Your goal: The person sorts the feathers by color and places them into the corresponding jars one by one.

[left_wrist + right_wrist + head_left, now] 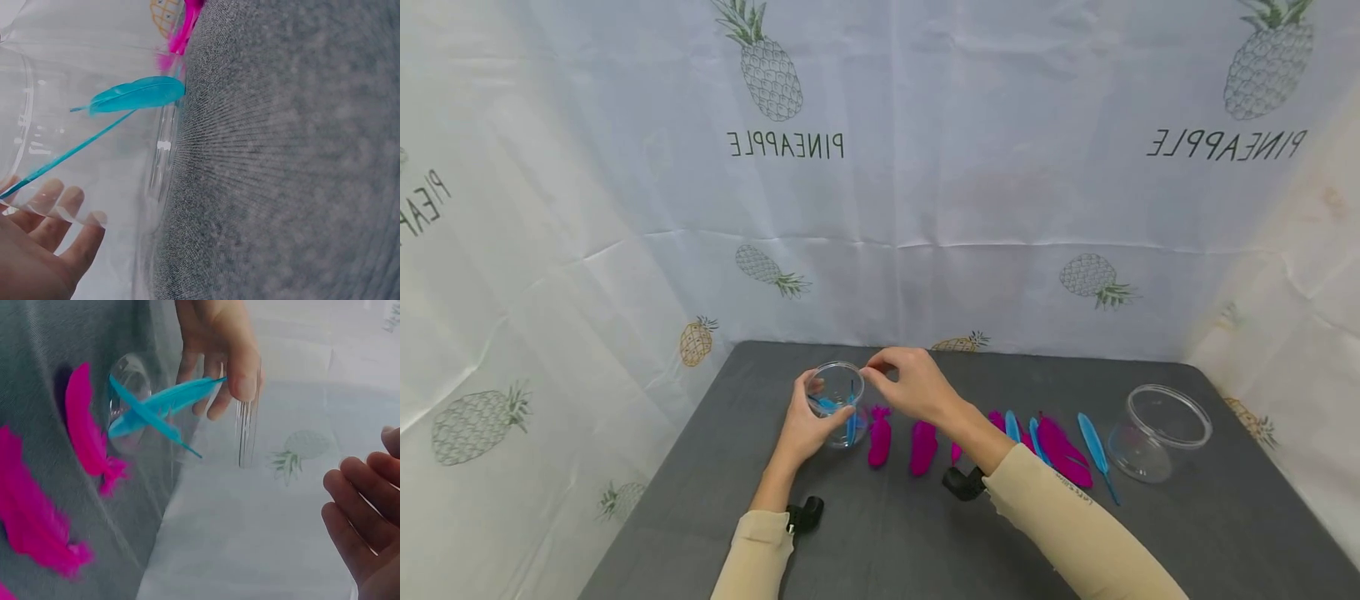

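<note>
My left hand (805,427) grips a clear plastic jar (841,367) around its side, with its base on or close to the table. Two blue feathers (159,407) lie crossed inside the jar. In the left wrist view, one blue feather (140,94) and another's thin shaft show through the clear wall. My right hand (910,383) is held beside the jar's rim, fingers loosely bent. Nothing shows between its fingers (356,506) in the right wrist view. A magenta feather (880,440) lies on the table just right of the jar.
A second magenta feather (922,450) lies further right on the dark table (865,542). More magenta and blue feathers (1063,450) lie partly hidden by the right forearm. A single blue feather (1093,443) rests next to another clear jar (1172,437). Pineapple-print curtains (962,183) surround the table.
</note>
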Demonstrator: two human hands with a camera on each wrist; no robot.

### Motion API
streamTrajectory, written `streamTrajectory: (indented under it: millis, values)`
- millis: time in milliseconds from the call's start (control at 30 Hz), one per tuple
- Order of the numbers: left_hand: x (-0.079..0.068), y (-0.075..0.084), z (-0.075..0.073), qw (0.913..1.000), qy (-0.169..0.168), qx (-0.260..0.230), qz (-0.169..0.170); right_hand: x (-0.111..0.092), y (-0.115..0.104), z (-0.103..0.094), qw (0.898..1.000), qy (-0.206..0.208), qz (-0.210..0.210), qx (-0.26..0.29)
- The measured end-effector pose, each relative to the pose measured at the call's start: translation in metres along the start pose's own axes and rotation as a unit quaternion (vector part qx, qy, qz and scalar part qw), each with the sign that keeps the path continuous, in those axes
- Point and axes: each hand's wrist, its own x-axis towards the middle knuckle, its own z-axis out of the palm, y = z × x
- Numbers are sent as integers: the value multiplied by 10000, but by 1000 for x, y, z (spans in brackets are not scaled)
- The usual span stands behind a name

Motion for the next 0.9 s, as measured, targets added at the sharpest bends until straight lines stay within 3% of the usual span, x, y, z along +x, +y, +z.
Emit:
streamTrajectory:
  millis: [433, 900]
  values:
    - [0, 0, 0, 10000, -1, -27, 4, -32, 3, -28, 9958, -254, 133, -874]
    - [1, 1, -2, 9999, -132, -47, -80, -72, 21, -41, 9840, -917, 227, -1511]
